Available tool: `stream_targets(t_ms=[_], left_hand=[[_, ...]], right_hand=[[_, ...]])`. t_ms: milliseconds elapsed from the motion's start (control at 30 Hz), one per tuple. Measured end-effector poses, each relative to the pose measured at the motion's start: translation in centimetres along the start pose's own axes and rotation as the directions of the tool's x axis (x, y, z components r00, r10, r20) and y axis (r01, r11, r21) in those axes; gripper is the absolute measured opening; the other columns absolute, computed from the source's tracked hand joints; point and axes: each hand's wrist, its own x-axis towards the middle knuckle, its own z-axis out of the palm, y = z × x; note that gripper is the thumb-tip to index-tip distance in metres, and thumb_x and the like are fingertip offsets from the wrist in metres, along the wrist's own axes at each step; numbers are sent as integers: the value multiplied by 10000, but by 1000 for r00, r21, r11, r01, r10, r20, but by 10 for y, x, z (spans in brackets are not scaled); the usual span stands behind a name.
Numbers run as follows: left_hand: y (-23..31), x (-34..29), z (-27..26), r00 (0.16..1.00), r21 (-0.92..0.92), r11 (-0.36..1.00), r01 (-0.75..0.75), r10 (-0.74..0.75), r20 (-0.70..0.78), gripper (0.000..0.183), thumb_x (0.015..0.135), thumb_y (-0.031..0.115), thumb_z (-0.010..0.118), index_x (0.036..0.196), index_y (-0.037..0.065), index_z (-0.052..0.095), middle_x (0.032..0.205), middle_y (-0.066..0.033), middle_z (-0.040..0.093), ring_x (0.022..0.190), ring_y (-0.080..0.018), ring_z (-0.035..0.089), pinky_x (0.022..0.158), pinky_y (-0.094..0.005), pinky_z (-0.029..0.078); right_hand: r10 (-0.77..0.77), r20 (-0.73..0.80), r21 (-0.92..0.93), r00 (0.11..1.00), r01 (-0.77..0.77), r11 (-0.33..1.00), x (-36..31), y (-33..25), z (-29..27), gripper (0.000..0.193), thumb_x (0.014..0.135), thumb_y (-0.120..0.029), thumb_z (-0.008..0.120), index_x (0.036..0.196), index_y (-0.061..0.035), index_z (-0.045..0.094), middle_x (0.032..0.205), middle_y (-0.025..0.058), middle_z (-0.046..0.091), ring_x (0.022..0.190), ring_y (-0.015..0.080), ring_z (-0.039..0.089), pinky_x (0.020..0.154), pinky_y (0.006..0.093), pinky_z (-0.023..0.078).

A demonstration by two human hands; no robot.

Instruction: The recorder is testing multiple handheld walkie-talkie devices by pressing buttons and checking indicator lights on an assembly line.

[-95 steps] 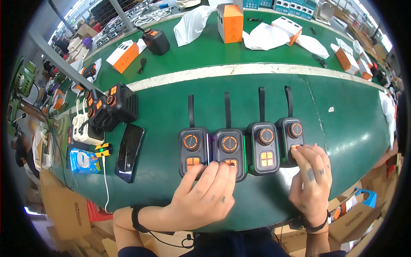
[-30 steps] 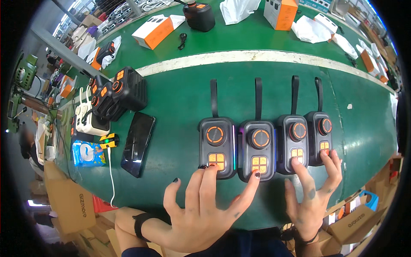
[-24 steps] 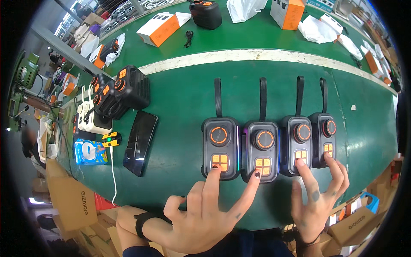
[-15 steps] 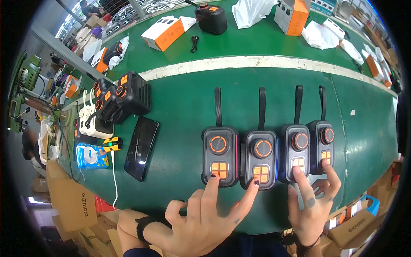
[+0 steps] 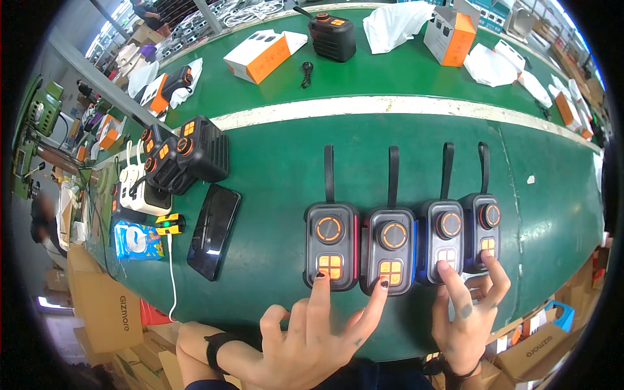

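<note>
Right, boxes: white-and-orange carton [image 5: 260,55] lies flat at the far left of the surface [image 5: 273,175]; a second orange-faced box [image 5: 448,36] stands upright far right, flap open, what is inside cannot be told.
Wrapping: crumpled white bag [image 5: 393,23] sits between that box and a lone dark speaker [image 5: 333,36] at the far edge; more white wrappers [image 5: 497,65] lie to the right.
Stripe: pale band [image 5: 390,104] runs across the green surface, splitting the far clutter from the near row.
Near row: four dark units with orange dials, side by side, straps pointing away — first unit [image 5: 331,244], second unit [image 5: 388,250], third unit [image 5: 441,240], fourth unit [image 5: 481,231].
Left hand [image 5: 312,344]: spread open, gripping nothing, one fingertip on the first unit's orange buttons, another on the second's.
Right hand [image 5: 471,318]: open too, holding nothing, fingertips pressing the third and fourth units' buttons.
Left side: black phone [image 5: 214,231] lies flat, well apart from the row; blue packet [image 5: 136,239] and a white cable [image 5: 172,279] beside it; stacked dark units [image 5: 188,153] behind.
Floor: brown cardboard cartons [image 5: 107,305] below the surface's left edge.
</note>
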Motion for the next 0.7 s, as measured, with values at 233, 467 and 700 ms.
stream_targets(t_ms=[233, 467, 700], left_hand=[[6, 4, -7, 990, -111, 989, 95, -83, 114, 444, 742, 289, 699, 1156, 430, 623, 982, -119, 582, 663, -162, 508, 552, -280, 357], [1, 3, 6, 999, -103, 994, 25, -28, -25, 602, 826, 11, 464, 1327, 342, 506, 1043, -176, 608, 677, -151, 572, 516, -226, 404], [5, 3, 5, 993, -142, 983, 115, -116, 2, 367, 877, 270, 515, 1221, 377, 583, 1022, -135, 644, 441, -62, 351, 383, -173, 253]], right_hand=[[2, 9, -6, 1000, -2, 1000, 1, 0, 0, 630, 644, 160, 601, 1175, -179, 615, 1272, 212, 371, 638, 209, 510, 579, 303, 438], [-17, -4, -7, 1000, 17, 1000, 3, 2, 1, 641, 634, 163, 588, 1172, -184, 622, 1272, 210, 381, 618, 198, 497, 546, 289, 422], [-35, -2, -15, 999, 35, 999, 4, 2, 0, 651, 627, 167, 580, 1170, -187, 631, 1277, 211, 388, 597, 183, 479, 527, 284, 408]])
